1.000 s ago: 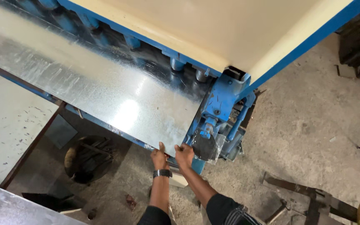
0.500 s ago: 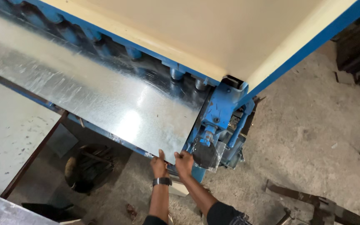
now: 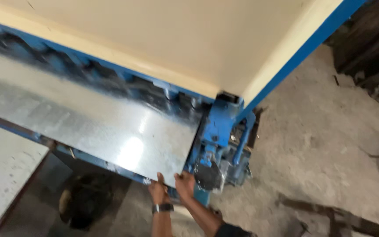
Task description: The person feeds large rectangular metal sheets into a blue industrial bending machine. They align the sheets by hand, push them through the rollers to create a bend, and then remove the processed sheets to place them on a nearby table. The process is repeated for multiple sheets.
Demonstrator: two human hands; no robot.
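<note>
A shiny galvanised metal sheet (image 3: 110, 127) lies flat on the blue bed of a large machine, with its far edge at a row of blue rollers (image 3: 88, 77). My left hand (image 3: 158, 192), with a dark watch on the wrist, grips the sheet's near edge by the corner. Right beside it, my right hand (image 3: 185, 184) holds the same corner, close to the blue side housing (image 3: 218, 131) of the machine. The fingers under the sheet are hidden.
A cream-coloured cover with a blue rim (image 3: 176, 39) overhangs the rollers. A black motor part (image 3: 207, 175) sits just right of my hands. A pale panel (image 3: 5, 171) lies at the lower left. Rough concrete floor (image 3: 321, 145) with dark scrap pieces spreads to the right.
Both hands stay on the sheet's near corner. The view has swung closer and is blurred, and the machine's corner now sits further right and lower in the picture.
</note>
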